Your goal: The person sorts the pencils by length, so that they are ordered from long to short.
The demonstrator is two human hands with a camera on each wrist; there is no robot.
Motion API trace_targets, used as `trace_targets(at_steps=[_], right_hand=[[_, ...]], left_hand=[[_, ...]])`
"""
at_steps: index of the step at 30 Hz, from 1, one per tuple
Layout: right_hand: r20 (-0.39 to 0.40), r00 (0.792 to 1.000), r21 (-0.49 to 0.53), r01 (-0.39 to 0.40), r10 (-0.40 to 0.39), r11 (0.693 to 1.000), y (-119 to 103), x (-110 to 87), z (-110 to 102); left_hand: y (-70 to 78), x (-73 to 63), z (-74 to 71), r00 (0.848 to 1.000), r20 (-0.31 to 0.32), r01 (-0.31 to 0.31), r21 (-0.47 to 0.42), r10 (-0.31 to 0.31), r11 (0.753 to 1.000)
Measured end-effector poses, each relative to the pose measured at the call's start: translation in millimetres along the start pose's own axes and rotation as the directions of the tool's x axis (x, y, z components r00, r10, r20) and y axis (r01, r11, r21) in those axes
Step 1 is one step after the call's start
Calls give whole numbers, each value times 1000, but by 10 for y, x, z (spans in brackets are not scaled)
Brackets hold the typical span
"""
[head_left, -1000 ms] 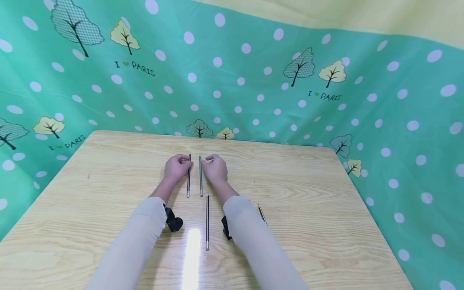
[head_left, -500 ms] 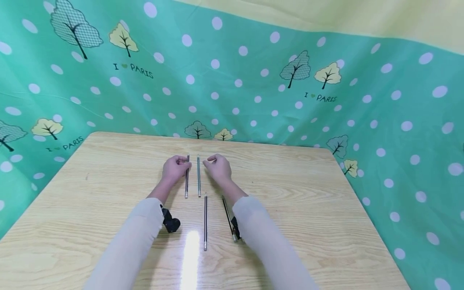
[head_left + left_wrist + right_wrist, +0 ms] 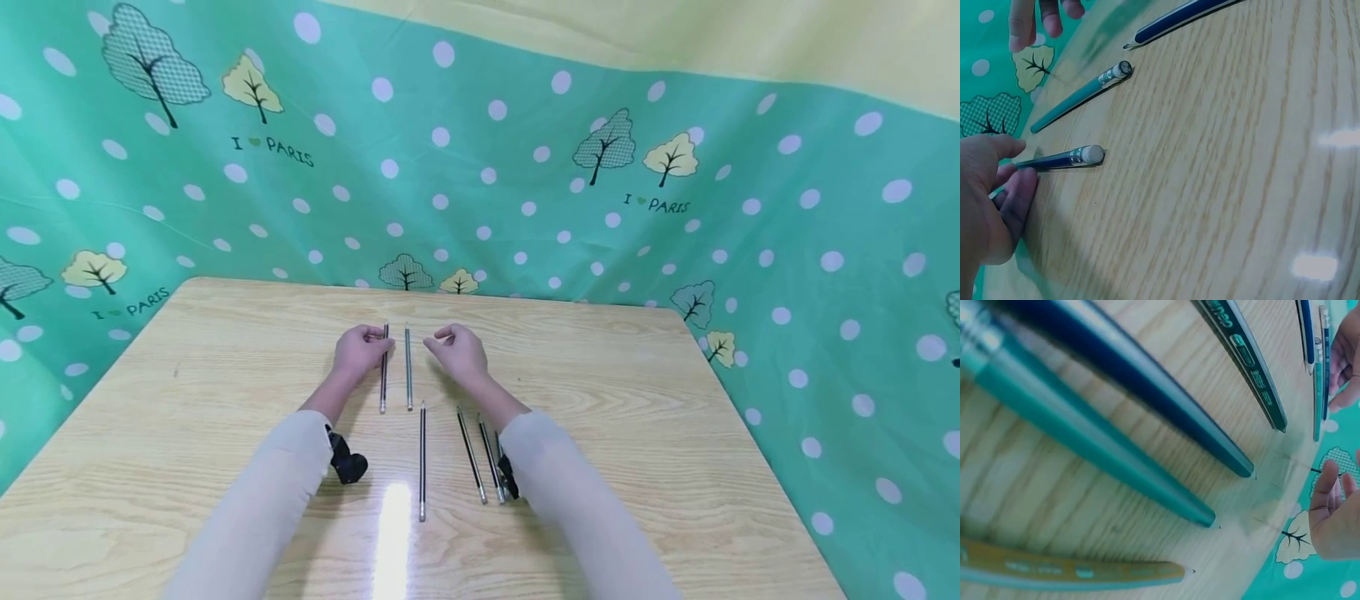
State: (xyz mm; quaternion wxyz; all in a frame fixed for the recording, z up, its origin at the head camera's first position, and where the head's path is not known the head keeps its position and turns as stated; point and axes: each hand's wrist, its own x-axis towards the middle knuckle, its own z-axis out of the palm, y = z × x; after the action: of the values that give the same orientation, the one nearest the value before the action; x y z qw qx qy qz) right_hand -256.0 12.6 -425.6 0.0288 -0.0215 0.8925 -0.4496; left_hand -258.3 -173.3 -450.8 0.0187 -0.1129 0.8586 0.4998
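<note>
At the far part of the table, my left hand (image 3: 360, 350) pinches a dark striped pencil (image 3: 383, 387) lying lengthwise. The left wrist view shows that pencil's white eraser end (image 3: 1092, 154) pointing out from the fingers. Just right of it lies a green pencil (image 3: 408, 375), touched by neither hand. My right hand (image 3: 459, 354) hovers right of the green pencil, fingers loosely bent, with nothing in it. Nearer the front lies another dark striped pencil (image 3: 422, 467), roughly parallel to these two.
Under my right forearm lie more pencils, partly hidden in the head view: a dark one (image 3: 471, 458) and another (image 3: 490, 458). The right wrist view also shows a green pencil (image 3: 1097, 440) and an orange one (image 3: 1085, 570). A polka-dot curtain (image 3: 487, 175) hangs behind the wooden table (image 3: 615, 400).
My right hand has left the green pencil and moved to the right, uncovering pencils beneath its forearm. My left hand stays on its dark pencil. The head view has shifted slightly.
</note>
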Motion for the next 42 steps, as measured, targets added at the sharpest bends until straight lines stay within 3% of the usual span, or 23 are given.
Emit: trace_targets(at_steps=[9, 19, 26, 34, 42], right_hand=[[38, 999, 34, 29, -30, 999, -12, -64, -146], [81, 995, -25, 63, -61, 998, 45, -66, -260], [112, 990, -29, 86, -82, 996, 109, -75, -317], [163, 981, -35, 113, -106, 993, 118, -146, -402], [206, 972, -23, 121, -114, 992, 143, -241, -486]], left_hand=[[54, -3, -21, 999, 29, 21, -21, -20, 1000], [109, -39, -94, 998, 67, -6, -12, 7, 1000], [157, -61, -146, 993, 93, -75, 24, 72, 997], [222, -155, -180, 981, 126, -160, 123, 144, 979], [325, -298, -177, 954, 184, -263, 142, 236, 954]])
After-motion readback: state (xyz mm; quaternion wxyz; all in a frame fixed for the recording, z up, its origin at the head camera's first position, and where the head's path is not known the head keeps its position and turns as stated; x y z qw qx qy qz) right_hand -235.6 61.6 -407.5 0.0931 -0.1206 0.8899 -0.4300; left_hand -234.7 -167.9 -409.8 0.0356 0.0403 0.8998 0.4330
